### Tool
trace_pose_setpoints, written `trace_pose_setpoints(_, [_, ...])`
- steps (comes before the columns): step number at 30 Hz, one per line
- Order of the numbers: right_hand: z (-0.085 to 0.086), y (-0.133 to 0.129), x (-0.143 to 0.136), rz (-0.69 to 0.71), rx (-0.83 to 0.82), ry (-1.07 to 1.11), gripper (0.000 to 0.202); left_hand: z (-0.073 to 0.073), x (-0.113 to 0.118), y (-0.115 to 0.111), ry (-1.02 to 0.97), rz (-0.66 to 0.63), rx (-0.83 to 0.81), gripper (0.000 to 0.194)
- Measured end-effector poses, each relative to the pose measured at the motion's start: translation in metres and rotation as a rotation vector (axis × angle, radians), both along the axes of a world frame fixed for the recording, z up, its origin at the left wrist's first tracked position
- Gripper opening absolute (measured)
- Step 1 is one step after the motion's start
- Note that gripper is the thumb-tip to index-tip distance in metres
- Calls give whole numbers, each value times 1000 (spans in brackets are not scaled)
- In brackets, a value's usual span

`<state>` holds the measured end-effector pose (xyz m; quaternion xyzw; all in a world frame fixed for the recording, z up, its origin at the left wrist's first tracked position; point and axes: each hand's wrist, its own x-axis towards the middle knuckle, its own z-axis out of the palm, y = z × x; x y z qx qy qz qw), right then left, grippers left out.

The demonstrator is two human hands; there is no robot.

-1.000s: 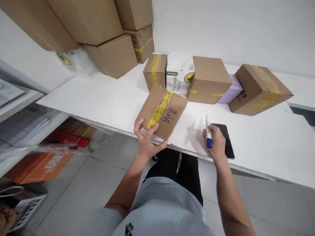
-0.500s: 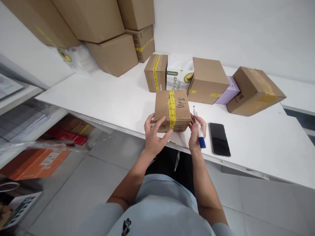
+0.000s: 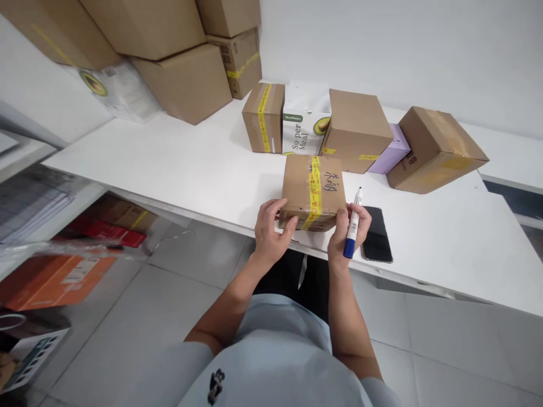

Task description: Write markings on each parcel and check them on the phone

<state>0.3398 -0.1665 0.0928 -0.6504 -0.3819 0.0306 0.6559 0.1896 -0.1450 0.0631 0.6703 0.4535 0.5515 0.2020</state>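
Observation:
A small brown carton (image 3: 297, 183) with yellow tape and dark handwriting on top is between my hands at the table's front edge. My left hand (image 3: 274, 230) grips its lower left corner, thumb on the front face. At the right corner, my right hand (image 3: 348, 230) touches the carton with its thumb and also holds a white marker (image 3: 353, 226), blue end down and dark tip up. A black phone (image 3: 376, 240) lies flat just right of my right hand, which partly covers it.
Behind stand a taped carton (image 3: 250, 118), a white avocado-print box (image 3: 303, 133), a brown carton (image 3: 360, 116), a lilac box (image 3: 388, 152) and a tilted carton (image 3: 432, 152). Larger cartons (image 3: 186, 85) are stacked at the back left of the white table (image 3: 169, 164). Left are shelves.
The carton has shifted right and turned slightly between my hands. My right hand has moved right with the marker, now overlapping the phone. The view has shifted a little.

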Motion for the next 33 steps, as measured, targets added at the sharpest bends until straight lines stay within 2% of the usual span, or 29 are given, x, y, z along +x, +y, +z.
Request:
trace_pose_setpoints(9, [-2, 3, 0, -3, 19, 7, 30, -7, -2, 3, 0, -37, 34, 41])
trace_pose_setpoints(12, [-10, 1, 0, 12, 12, 169, 35, -10, -4, 3, -11, -41, -2, 42])
trace_pose_setpoints(16, [-22, -5, 3, 112, -98, 493, 42, -14, -6, 3, -71, -47, -95, 43])
trace_pose_setpoints(20, [-28, -8, 3, 202, -115, 540, 45, -16, -7, 5, -138, -27, -185, 45])
trace_pose_setpoints(24, [-24, -11, 1, 276, -55, 467, 43, -17, -6, 5, -301, -6, -289, 49])
trace_pose_setpoints(33, [4, -24, -1, 200, 140, 6, 29, -2, -4, 1, -535, -92, -383, 55])
